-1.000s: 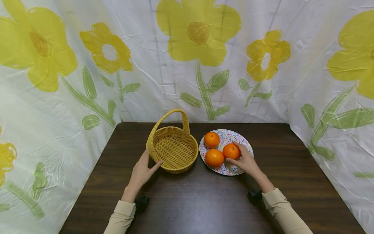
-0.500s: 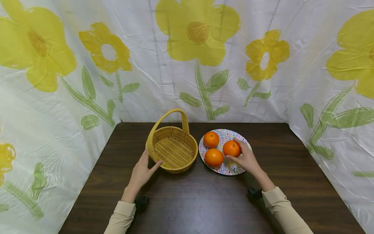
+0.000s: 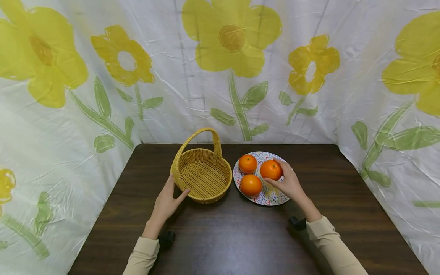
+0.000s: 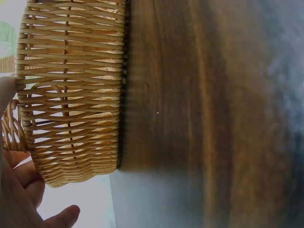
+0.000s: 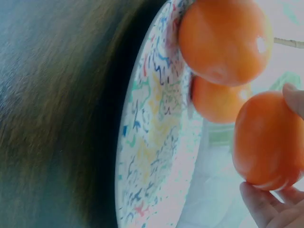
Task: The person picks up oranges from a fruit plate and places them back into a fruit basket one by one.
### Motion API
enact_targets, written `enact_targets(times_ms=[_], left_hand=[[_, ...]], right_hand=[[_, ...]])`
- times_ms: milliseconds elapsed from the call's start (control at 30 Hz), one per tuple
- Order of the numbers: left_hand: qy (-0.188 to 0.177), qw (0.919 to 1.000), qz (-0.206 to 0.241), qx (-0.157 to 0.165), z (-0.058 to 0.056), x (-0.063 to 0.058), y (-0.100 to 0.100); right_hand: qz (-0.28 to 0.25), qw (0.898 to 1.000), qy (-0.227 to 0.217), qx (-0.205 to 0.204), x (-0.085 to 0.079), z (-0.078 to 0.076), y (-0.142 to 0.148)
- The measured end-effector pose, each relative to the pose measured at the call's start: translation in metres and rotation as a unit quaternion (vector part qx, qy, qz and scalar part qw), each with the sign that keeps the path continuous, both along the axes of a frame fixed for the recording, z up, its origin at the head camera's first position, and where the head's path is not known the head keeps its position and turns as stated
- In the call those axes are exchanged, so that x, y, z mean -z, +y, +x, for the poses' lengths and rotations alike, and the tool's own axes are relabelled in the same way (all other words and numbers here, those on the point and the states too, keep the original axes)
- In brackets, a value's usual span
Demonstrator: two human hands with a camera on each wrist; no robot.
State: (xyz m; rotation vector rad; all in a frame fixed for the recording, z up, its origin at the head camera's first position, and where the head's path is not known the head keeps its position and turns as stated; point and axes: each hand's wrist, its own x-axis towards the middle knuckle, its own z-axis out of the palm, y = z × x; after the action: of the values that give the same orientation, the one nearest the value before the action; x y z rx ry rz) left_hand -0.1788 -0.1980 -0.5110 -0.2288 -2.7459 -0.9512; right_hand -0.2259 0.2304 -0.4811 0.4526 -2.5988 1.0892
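A round yellow wicker basket (image 3: 204, 173) with a tall arched handle stands at the back of the table. My left hand (image 3: 165, 202) holds its near left side, thumb at the rim. In the left wrist view the thumb (image 4: 5, 91) is at the rim of the woven wall (image 4: 71, 95), and the fingers reach round the outside. My right hand (image 3: 288, 183) grips an orange (image 3: 270, 170) between thumb and fingers. In the right wrist view this orange (image 5: 268, 140) hangs clear above the speckled plate (image 5: 156, 142). Two other oranges, one nearer (image 3: 251, 185) and one farther (image 3: 248, 164), lie on the plate's left side.
The plate stands just right of the basket on a dark wooden table (image 3: 220, 236). A white curtain (image 3: 165, 126) printed with yellow flowers hangs behind and along both sides. A black strap device sits at each wrist.
My right hand has lifted the orange off the plate, shifting it slightly up and away in the head view. The left hand and basket have stayed in place.
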Motion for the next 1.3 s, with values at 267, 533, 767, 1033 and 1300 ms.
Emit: enact_targets(times_ms=[267, 533, 767, 1033, 1300], left_hand=[[-0.002, 1.0, 0.002, -0.004, 0.0, 0.0, -0.001], [-0.005, 0.9999, -0.007, -0.005, 0.001, 0.001, -0.001], [-0.004, 1.0, -0.004, -0.002, 0.002, 0.001, 0.0], [-0.018, 0.9998, -0.004, -0.005, 0.004, 0.0, 0.0], [-0.016, 0.9999, 0.0, 0.001, 0.005, 0.0, 0.0]], right_hand=[[-0.003, 1.0, 0.018, -0.013, -0.002, -0.006, -0.01], [-0.025, 0.999, -0.008, -0.017, -0.008, -0.009, -0.019], [-0.036, 0.999, -0.013, -0.021, -0.01, -0.008, -0.026], [-0.034, 0.999, 0.004, -0.032, -0.011, -0.013, -0.033], [-0.061, 0.997, -0.019, -0.035, -0.016, -0.016, -0.042]])
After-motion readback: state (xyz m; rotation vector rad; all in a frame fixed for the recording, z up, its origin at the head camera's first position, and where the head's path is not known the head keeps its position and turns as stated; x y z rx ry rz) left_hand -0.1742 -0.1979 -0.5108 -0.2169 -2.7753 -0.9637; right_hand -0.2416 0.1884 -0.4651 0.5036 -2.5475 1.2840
